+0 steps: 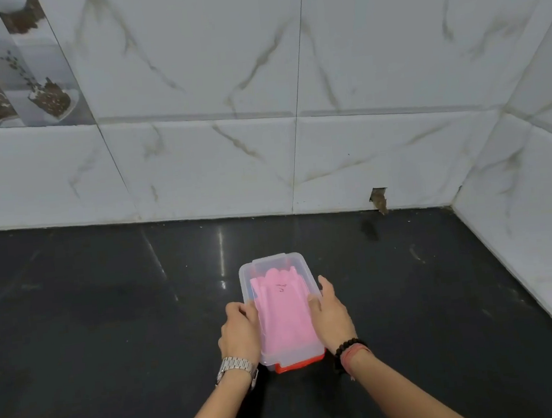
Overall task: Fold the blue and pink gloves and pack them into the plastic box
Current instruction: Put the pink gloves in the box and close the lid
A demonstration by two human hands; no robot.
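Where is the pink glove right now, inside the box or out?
Inside: the pink glove lies flat within the clear plastic box, whose walls surround it.

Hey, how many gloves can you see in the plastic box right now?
1. A pink glove lies flat in the plastic box, between the left hand and right hand. A blue glove may be hidden beneath it.

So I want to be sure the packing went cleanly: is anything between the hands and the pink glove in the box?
Yes, the clear lid lies over the pink glove; the left hand and right hand grip the box's sides.
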